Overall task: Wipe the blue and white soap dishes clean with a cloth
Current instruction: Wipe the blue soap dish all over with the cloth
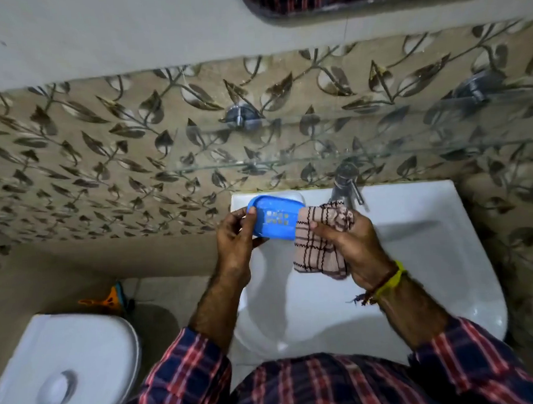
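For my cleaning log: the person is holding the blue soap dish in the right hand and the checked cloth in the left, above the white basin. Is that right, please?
Not quite: the hands are swapped. The head view shows the left hand holding the blue soap dish and the right hand gripping the checked cloth, above the white basin.

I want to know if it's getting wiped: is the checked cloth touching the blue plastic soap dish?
Touching. In the head view, the pink checked cloth, gripped by the right hand, lies over the right end of the blue plastic soap dish, with no gap.
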